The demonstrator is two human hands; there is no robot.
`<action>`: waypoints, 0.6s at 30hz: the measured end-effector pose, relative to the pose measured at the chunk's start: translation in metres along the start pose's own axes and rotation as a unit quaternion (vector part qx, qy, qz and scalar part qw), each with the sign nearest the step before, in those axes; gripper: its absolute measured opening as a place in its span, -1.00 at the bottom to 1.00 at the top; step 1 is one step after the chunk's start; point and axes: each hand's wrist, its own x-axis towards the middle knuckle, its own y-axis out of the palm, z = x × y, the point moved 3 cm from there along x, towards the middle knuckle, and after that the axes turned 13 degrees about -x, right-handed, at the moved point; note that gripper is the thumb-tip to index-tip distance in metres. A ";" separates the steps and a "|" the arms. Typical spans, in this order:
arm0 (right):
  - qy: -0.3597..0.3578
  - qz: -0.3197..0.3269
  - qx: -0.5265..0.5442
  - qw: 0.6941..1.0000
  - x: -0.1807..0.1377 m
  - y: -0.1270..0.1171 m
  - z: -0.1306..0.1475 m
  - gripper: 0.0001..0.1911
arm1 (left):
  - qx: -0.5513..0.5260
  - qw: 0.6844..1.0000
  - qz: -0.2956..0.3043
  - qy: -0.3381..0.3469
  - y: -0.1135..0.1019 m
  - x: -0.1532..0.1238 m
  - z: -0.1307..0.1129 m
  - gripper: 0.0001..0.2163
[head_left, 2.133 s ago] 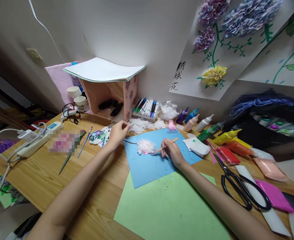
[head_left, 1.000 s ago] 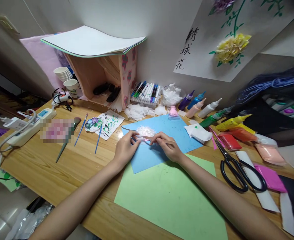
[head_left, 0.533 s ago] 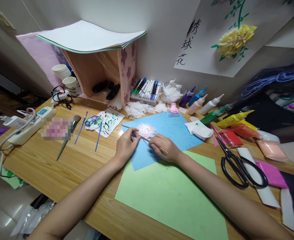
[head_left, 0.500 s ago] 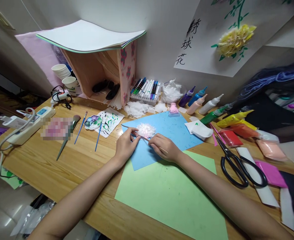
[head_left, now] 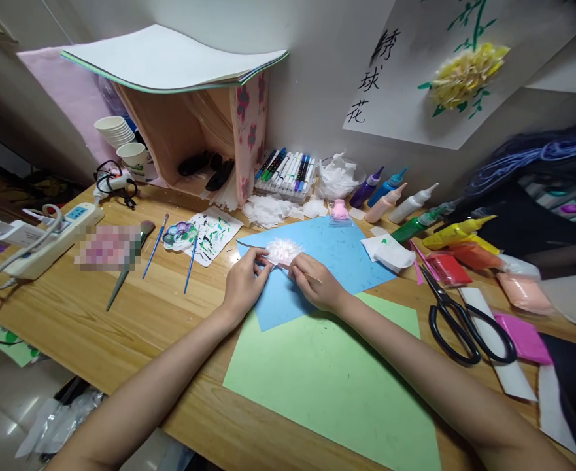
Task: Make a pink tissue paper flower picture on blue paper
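Observation:
A fluffy white-and-pink tissue flower (head_left: 282, 249) lies on a blue paper sheet (head_left: 339, 254) on the wooden desk (head_left: 135, 327). My left hand (head_left: 244, 281) pinches at the flower's near-left edge with fingers closed on a small bit of tissue. My right hand (head_left: 316, 282) is closed round a thin wooden stick (head_left: 312, 279), whose tip points into the flower's lower edge. Both hands meet just in front of the flower. A green paper sheet (head_left: 331, 386) lies under my right forearm.
Black scissors (head_left: 457, 320) and coloured clay packs lie right. Paint bottles (head_left: 390, 203), a marker tray (head_left: 288, 171), tissue scraps (head_left: 268, 210) and a pink shelf box (head_left: 204, 137) line the wall. Brushes (head_left: 154, 245), a paint-smeared paper (head_left: 204, 232) and a power strip (head_left: 47, 239) lie left.
My left hand came from the tissue scraps at the back to the flower's edge. My right hand slid the stick in under the flower. The view tipped downward.

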 end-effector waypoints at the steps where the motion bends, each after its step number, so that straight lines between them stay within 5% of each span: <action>1: 0.021 -0.005 0.007 1.000 0.006 0.000 0.002 -0.78 | -0.003 1.000 -0.002 -0.001 0.000 0.000 0.000 -0.82; 8: 0.167 -0.005 0.051 0.985 0.042 -0.001 0.004 -0.71 | -0.014 1.000 -0.011 -0.007 0.000 0.000 0.003 -0.83; 18: 0.115 -0.136 0.113 0.977 0.018 0.011 -0.006 -0.67 | -0.032 0.999 -0.018 -0.018 0.000 0.001 0.002 -0.81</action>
